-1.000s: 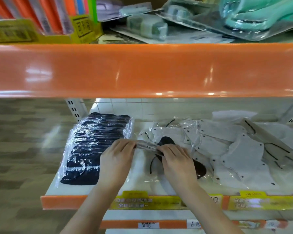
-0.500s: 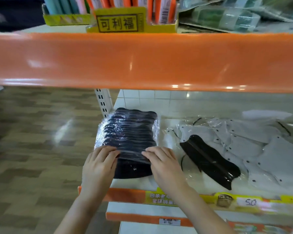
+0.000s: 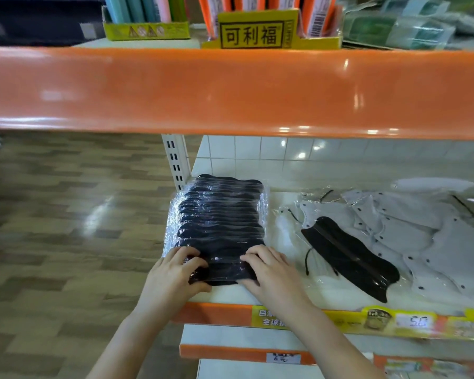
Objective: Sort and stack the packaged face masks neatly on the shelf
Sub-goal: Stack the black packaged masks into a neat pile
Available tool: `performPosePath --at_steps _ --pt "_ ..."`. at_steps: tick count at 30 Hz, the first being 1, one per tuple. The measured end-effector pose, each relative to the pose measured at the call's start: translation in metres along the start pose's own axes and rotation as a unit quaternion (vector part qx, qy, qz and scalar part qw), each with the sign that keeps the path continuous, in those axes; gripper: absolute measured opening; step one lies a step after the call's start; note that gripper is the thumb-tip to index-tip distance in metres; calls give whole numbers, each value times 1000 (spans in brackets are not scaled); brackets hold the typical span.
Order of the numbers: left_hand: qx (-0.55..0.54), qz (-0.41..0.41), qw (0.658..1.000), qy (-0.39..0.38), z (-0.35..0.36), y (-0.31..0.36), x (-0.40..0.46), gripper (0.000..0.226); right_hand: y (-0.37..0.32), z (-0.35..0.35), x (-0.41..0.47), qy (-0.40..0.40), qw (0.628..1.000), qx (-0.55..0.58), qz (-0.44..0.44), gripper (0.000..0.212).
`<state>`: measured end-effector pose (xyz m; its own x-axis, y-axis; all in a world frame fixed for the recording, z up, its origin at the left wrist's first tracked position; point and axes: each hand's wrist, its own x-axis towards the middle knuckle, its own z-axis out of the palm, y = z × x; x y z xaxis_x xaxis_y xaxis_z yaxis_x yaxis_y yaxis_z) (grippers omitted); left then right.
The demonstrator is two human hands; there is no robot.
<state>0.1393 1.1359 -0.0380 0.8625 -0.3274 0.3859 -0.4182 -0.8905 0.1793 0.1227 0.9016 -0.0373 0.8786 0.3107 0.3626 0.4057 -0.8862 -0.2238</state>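
A row of black face masks in clear wrappers (image 3: 219, 214) lies overlapped at the left end of the white shelf (image 3: 290, 294). My left hand (image 3: 173, 274) and my right hand (image 3: 268, 272) grip the two near corners of the front black packet (image 3: 224, 269), which lies on the near end of that row. One loose black mask packet (image 3: 348, 255) lies at an angle to the right. Beyond it spreads a jumble of white mask packets (image 3: 410, 231).
An orange shelf lip (image 3: 230, 91) hangs low overhead, with yellow display boxes (image 3: 255, 31) and wrapped goods on top. A slotted upright post (image 3: 175, 162) stands behind the stack's left. Yellow price strips (image 3: 367, 321) line the shelf front. Wood-pattern floor (image 3: 66, 228) lies to the left.
Both hands moved from the loose black mask at the shelf's middle to the left stack, laid a black packet on its near end, and now grip that packet's corners. The view shifted left.
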Motion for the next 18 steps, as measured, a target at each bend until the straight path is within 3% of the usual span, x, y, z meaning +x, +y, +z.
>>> performPosePath --at_steps 8,12,16,18 --pt "15 1 1000 24 0 7 10 39 -10 2 3 33 999 -35 19 51" --pt "33 -23 999 26 3 9 7 41 -8 5 -1 56 998 -18 -7 31" --pt "40 -10 999 35 2 10 3 24 -10 4 -5 50 999 2 -3 33" --pt "46 -7 998 36 4 10 0 38 -11 5 -5 44 999 3 4 34"
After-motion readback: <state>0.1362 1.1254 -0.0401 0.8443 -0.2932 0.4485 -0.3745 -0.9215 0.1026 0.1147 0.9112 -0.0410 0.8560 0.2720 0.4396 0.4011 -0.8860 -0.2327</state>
